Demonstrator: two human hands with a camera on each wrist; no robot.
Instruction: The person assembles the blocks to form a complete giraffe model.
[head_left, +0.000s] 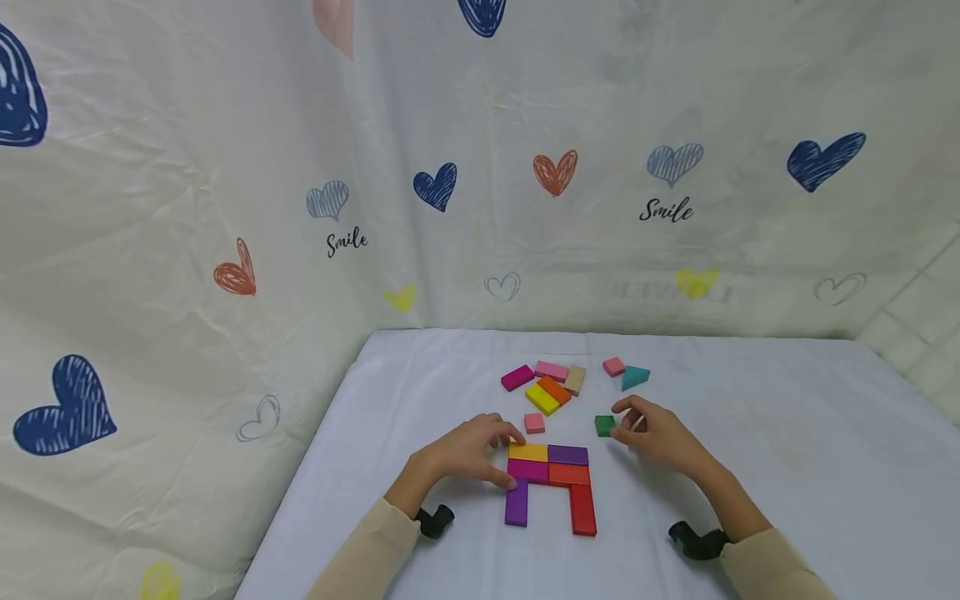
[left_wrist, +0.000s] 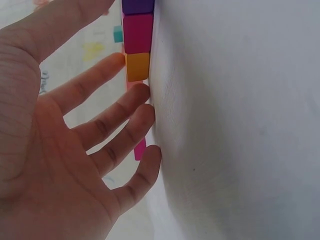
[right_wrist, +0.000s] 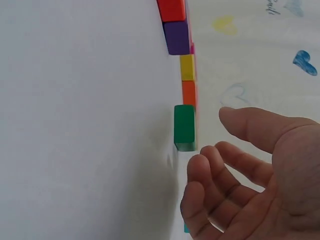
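On the white cloth, flat blocks form a figure: a yellow-orange block point(head_left: 528, 452) beside a purple block point(head_left: 567, 455), a magenta block point(head_left: 529, 472) beside a red-orange block point(head_left: 568, 474), then a purple leg point(head_left: 516, 504) and a red leg point(head_left: 583, 510). My left hand point(head_left: 467, 452) rests at the figure's left side, forefinger touching the yellow-orange block and thumb at the purple leg's top. Its fingers are spread in the left wrist view. My right hand point(head_left: 660, 437) hovers just right of a green block point(right_wrist: 184, 125), fingers loosely bent, a gap between thumb and fingers.
A small pink block point(head_left: 534, 423) lies behind the figure. Farther back are magenta point(head_left: 517, 377), pink point(head_left: 551, 371), tan point(head_left: 575, 380), orange point(head_left: 553, 390) and yellow point(head_left: 542, 399) blocks. A pink block point(head_left: 613, 366) and teal triangle point(head_left: 635, 377) lie back right.
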